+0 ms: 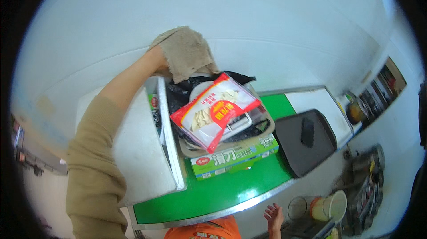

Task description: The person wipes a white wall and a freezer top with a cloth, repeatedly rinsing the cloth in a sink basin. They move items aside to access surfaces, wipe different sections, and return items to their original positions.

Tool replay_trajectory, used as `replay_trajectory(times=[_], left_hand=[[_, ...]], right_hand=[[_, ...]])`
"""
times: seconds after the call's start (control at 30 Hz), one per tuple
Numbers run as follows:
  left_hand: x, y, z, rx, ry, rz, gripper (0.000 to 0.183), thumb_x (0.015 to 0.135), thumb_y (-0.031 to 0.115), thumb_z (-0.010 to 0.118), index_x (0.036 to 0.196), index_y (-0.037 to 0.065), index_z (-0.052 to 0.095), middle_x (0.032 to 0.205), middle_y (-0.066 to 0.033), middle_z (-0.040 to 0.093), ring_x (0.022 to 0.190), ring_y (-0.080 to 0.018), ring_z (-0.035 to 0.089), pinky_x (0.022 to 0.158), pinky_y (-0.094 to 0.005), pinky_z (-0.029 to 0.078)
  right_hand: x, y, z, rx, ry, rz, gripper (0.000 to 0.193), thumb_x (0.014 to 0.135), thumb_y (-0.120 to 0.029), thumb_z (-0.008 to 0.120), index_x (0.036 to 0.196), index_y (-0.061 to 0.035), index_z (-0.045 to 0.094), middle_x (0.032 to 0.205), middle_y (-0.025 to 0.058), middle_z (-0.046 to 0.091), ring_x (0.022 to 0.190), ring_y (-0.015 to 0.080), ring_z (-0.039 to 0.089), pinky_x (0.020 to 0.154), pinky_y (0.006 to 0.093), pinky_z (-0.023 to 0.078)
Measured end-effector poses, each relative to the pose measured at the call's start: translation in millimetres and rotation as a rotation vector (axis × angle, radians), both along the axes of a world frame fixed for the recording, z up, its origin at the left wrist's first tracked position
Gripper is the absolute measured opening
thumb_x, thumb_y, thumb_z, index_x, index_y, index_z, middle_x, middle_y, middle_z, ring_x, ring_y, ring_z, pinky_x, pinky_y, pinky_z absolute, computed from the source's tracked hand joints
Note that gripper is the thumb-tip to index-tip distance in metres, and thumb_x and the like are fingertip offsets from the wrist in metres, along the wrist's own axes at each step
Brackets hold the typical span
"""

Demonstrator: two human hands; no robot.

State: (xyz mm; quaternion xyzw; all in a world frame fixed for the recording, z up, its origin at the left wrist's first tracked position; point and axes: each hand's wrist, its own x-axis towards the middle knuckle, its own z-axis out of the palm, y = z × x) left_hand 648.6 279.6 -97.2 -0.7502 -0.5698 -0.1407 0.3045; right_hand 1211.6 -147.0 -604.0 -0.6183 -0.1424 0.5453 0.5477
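Observation:
My left arm reaches far out over the counter. My left hand (159, 57) holds a brown cloth (189, 54) up by the white wall, and the cloth drapes over its fingers and hides most of them. Just below the cloth lies a red and white plastic food bag (216, 111), on top of a heaped beige tray (270, 125) with black plastic in it. Down by the counter's front edge, my right hand (273, 216) hangs with its fingers apart and nothing in it.
A green and white flat box (233, 156) lies before the tray on the green counter (178, 208). Left of it stands a white box (142, 154). On the right is a black tray (298, 150) with a dark object on it. Buckets (331, 205) stand below right.

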Motion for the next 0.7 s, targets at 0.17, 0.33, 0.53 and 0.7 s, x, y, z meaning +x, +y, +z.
replay_trajectory(times=[0.17, 0.33, 0.53, 0.7], left_hand=[[-62.4, -1.4, 68.0, 0.038, -0.042, 0.286, 0.081, 0.100, 0.069, 0.037, 0.163, 0.019, 0.037, 0.169, -0.0120, 0.036, 0.154, -0.0336, 0.033, 0.127, -0.0485, 0.021], [-143.5, -7.4, 126.7, 0.119, -0.097, 0.684, 0.082, 0.100, 0.071, 0.036, 0.164, 0.019, 0.036, 0.169, -0.0118, 0.036, 0.155, -0.0337, 0.032, 0.128, -0.0478, 0.021], [-37.4, 48.8, 135.9, 0.119, -0.172, 0.660, 0.084, 0.100, 0.073, 0.035, 0.164, 0.019, 0.035, 0.170, -0.0115, 0.035, 0.155, -0.0337, 0.032, 0.128, -0.0470, 0.020], [113.9, 101.5, 30.7, 0.383, -0.217, 0.122, 0.083, 0.100, 0.075, 0.035, 0.159, 0.017, 0.045, 0.165, -0.0137, 0.043, 0.150, -0.0354, 0.041, 0.124, -0.0511, 0.028]], right_hand=[[5.2, 97.9, 44.8, 0.180, 0.114, 0.067, 0.089, 0.105, -0.072, 0.039, 0.166, -0.0099, 0.022, 0.168, 0.0128, 0.029, 0.151, 0.0364, 0.034, 0.116, 0.0595, 0.033], [0.8, 127.9, 69.1, 0.137, 0.260, -0.066, 0.071, 0.108, -0.059, 0.045, 0.155, -0.0069, 0.039, 0.157, 0.0128, 0.044, 0.141, 0.0320, 0.044, 0.113, 0.0507, 0.039], [7.7, 114.7, 66.7, -0.163, 0.213, -0.092, 0.060, 0.108, -0.040, 0.055, 0.157, -0.0065, 0.045, 0.148, 0.0136, 0.055, 0.133, 0.0309, 0.051, 0.115, 0.0446, 0.038], [8.4, 106.2, 73.5, -0.061, -0.671, 0.370, 0.058, 0.093, -0.003, 0.058, 0.151, 0.0006, 0.052, 0.129, 0.0297, 0.062, 0.110, 0.0418, 0.062, 0.097, 0.0441, 0.051]])
